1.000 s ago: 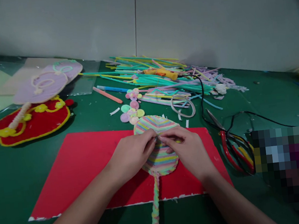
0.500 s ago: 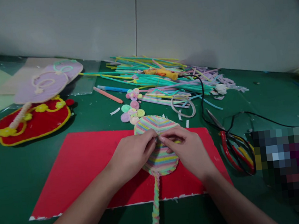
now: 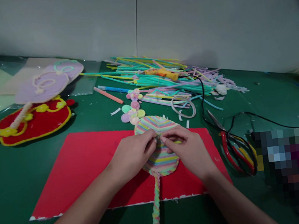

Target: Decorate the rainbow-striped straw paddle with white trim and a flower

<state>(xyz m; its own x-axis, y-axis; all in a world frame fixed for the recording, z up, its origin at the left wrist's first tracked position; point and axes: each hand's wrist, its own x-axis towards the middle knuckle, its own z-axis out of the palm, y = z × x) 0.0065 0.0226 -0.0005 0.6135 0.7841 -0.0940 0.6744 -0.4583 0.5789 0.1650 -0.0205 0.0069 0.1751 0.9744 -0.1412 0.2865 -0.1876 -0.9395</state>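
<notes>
A round fan of pastel striped pipe cleaners (image 3: 156,125) lies on a red sheet (image 3: 85,161), its twisted handle (image 3: 156,207) pointing toward me. My left hand (image 3: 131,156) and my right hand (image 3: 188,150) rest on the fan's middle. Their fingertips meet in a pinch at its centre. What they pinch is too small to make out.
Small pastel coils (image 3: 132,112) lie just beyond the fan. A heap of coloured pipe cleaners (image 3: 156,79) and a yellow glue gun (image 3: 164,73) sit further back, with a tape ring (image 3: 183,105). Red-handled pliers (image 3: 232,149) and black cable are at right. Finished red (image 3: 35,124) and lilac (image 3: 42,87) fans at left.
</notes>
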